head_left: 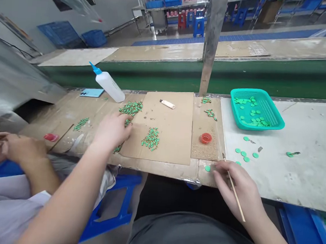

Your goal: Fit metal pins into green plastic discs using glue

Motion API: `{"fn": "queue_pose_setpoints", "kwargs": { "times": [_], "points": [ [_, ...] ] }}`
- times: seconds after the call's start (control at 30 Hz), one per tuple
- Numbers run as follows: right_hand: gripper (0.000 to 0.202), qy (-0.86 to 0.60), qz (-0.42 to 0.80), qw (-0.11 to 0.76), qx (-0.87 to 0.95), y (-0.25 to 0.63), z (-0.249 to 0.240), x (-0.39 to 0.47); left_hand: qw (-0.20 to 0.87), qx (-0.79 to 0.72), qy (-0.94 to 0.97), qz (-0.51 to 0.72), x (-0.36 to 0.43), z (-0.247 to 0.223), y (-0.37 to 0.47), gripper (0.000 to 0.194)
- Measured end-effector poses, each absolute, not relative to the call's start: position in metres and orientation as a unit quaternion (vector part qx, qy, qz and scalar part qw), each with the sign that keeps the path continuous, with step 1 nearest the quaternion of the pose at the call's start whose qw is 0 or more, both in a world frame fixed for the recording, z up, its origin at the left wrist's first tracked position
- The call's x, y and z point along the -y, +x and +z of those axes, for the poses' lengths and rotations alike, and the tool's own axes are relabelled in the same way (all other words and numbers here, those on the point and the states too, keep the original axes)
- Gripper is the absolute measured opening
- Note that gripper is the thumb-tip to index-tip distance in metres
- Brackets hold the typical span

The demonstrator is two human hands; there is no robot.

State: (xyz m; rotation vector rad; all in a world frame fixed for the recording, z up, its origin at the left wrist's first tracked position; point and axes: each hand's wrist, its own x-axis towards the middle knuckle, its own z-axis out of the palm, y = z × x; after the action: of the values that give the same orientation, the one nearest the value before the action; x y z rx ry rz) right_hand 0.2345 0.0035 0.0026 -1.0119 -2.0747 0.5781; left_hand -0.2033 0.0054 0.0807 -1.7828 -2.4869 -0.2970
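Observation:
My left hand (113,129) reaches over small green-and-brown pieces at the cardboard's left edge. Its thumb and a finger are apart, with some pieces showing between them; the other fingers are hidden. Just beyond lies a heap of these pieces (131,108), and a smaller pile (151,139) sits to the right on the cardboard sheet (176,130). My right hand (237,182) is closed round a thin wooden brush (235,193), its dark tip pointing away from me. Near that hand are a green disc (207,168) and a small red cup (206,138).
A teal basket (276,117) holds green discs; loose discs (243,153) lie before it. A white bottle (111,86), a phone (92,92) and a cutter knife (167,104) lie farther back. At left, another person's hands (16,148) are near a red cap (51,137). A metal post (212,39) rises behind.

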Motion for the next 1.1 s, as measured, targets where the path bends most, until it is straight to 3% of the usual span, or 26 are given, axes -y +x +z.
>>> {"fn": "queue_pose_setpoints", "kwargs": {
  "times": [0.17, 0.33, 0.5, 0.7, 0.9, 1.1],
  "points": [
    [0.007, -0.394, 0.204, 0.391, 0.806, 0.253, 0.010, -0.002, -0.055, 0.836, -0.546, 0.021, -0.002, 0.093, -0.229, 0.035],
    [0.006, -0.390, 0.194, 0.392, 0.810, 0.261, 0.016, 0.002, -0.084, 0.868, -0.487, 0.041, 0.024, 0.076, -0.211, 0.039],
    [0.007, -0.375, 0.200, 0.392, 0.816, 0.262, 0.016, 0.002, -0.094, 0.892, -0.437, -0.062, 0.031, 0.070, -0.205, 0.041],
    [0.009, -0.385, 0.233, 0.417, 0.789, 0.258, 0.029, 0.004, -0.199, 0.829, -0.409, -0.325, 0.038, 0.084, -0.155, 0.048],
    [0.014, -0.378, 0.434, 0.419, 0.702, 0.216, 0.059, 0.013, -0.406, 0.644, -0.417, -0.496, 0.046, 0.081, -0.041, 0.051],
    [0.032, -0.335, 0.745, 0.343, 0.464, 0.199, 0.068, 0.008, -0.419, 0.537, -0.449, -0.579, 0.050, 0.061, 0.022, 0.030]
  ]
}}
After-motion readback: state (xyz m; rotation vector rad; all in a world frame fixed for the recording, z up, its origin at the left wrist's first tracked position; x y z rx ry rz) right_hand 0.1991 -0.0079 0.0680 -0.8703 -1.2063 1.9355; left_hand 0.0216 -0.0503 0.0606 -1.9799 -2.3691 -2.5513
